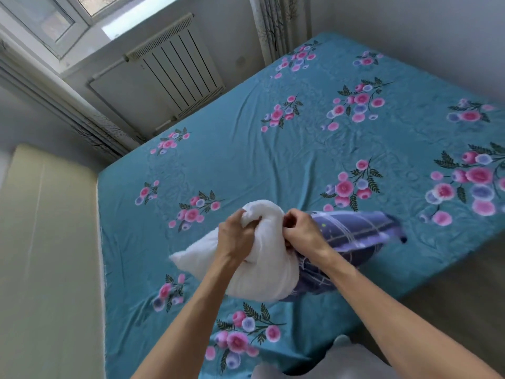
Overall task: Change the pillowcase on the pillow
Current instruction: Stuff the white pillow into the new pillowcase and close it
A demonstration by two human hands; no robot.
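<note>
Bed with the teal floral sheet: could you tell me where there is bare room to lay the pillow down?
The teal floral sheet lies bare from the white radiator side to the far wall. It is crowded only near the front edge, where both hands work the white pillow and purple checked pillowcase.

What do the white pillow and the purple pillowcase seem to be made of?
Pillow: soft white fabric, likely fibre-filled; it bunches under the left hand.
Pillowcase: thin woven cloth, probably cotton, matte, printed checks; it folds limply by the right hand.

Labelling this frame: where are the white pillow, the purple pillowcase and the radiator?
white pillow (262, 280), head view, bare lower bulge.
purple pillowcase (355, 228), head view, checked upper side.
radiator (175, 72), head view, ribbed front.
</note>
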